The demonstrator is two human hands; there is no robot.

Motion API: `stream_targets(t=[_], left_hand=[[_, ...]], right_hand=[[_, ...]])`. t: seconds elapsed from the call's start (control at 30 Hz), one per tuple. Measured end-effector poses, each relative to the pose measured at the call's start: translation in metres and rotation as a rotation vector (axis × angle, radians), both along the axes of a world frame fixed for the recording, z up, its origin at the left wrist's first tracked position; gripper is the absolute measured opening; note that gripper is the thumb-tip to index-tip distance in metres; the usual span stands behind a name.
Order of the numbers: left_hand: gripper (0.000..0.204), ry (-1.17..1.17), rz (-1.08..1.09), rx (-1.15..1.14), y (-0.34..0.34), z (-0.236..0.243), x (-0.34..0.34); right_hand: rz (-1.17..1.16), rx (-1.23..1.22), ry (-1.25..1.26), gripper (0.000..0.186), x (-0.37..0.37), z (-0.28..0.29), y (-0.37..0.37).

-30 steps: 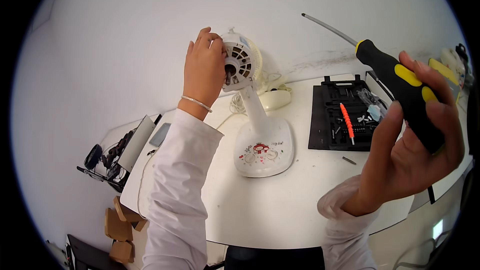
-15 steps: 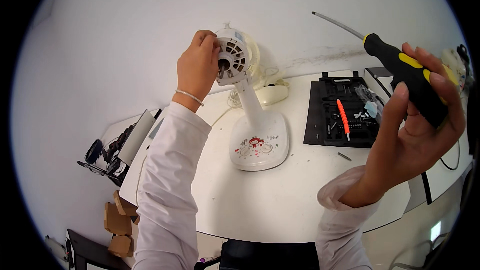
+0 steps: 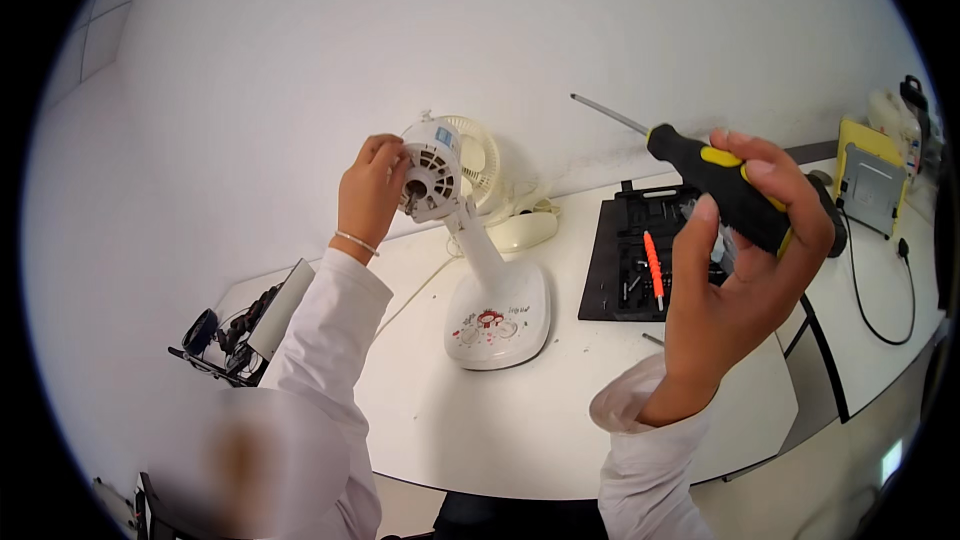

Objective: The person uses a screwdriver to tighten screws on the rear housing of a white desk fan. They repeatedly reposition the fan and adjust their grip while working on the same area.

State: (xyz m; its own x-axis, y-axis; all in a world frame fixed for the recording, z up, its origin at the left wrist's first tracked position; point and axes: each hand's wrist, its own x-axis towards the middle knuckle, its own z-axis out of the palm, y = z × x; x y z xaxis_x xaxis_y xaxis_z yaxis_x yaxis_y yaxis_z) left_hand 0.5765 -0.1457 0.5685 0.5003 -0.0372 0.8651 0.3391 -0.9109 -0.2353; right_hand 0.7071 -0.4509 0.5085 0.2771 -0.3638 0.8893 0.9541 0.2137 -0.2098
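A white desk fan with its blades and grille off the front stands on the table; its base [image 3: 497,345] carries a printed cartoon. My left hand [image 3: 372,190] grips the upper left edge of the fan's motor housing [image 3: 434,178], fingers curled over the rim. A bare metal shaft pokes out of the slotted front. Raised at the right, my right hand [image 3: 755,270] holds a screwdriver [image 3: 722,180] by its black and yellow handle. Its shank points up and left toward the fan, its tip apart from it.
A black tool case [image 3: 625,270] lies open at the right with an orange pen-shaped tool [image 3: 653,265] on it. Behind the fan is a second, cream fan [image 3: 480,162] against the wall. A yellow-framed grey device [image 3: 868,180] stands far right. A blurred pale shape [image 3: 265,460] covers the lower left.
The view has shifted, so the fan and table sit lower. My right hand has brought the screwdriver leftward, closer to the fan. My left hand keeps its hold on the housing.
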Motion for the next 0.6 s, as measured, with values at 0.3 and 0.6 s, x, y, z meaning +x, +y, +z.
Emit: stream_targets(t=[0.3, 0.6], left_hand=[[0.010, -0.011, 0.151, 0.074, -0.008, -0.003, -0.003], [0.007, 0.007, 0.267, 0.183, -0.018, 0.004, 0.002]], right_hand=[[0.069, 0.084, 0.063, 0.037, 0.013, -0.004, -0.008], [0.237, 0.039, 0.039, 0.039, 0.020, -0.006, 0.000]])
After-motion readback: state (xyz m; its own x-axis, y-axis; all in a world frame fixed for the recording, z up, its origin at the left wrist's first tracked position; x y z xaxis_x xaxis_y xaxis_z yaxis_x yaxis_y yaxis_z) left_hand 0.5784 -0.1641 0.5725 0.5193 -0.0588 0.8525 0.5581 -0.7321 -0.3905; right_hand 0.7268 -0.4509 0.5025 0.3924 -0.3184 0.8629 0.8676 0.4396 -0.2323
